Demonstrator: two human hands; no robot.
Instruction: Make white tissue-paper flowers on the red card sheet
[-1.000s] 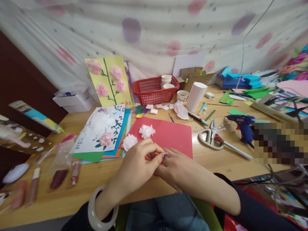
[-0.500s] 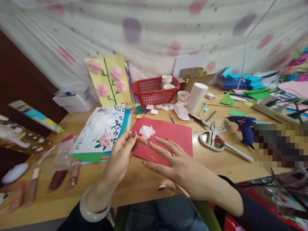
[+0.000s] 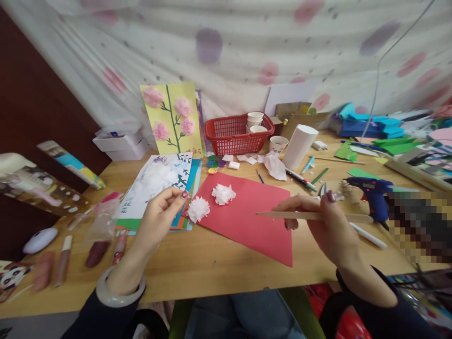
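Note:
My left hand is closed in a pinch, thumb against forefinger. A white ruffled tissue-paper flower sits right at its fingertips, over the left edge of a red paper sheet. A second white tissue-paper flower rests on that sheet. My right hand grips a flat, pale wooden stick between thumb and fingers. The stick lies nearly level, its thin tip pointing left above the red sheet. Behind this hand, the scissors are mostly hidden.
A red basket with paper cups stands at the back, beside a white paper roll. At right lies a blue glue gun. Flower artwork lies on coloured sheets at left. Lip-colour tubes and a white mouse are nearer.
My right hand has moved right, away from the left, and the wooden stick now shows across it. The left hand shifted slightly left, and the flower at its fingertips has come into sight.

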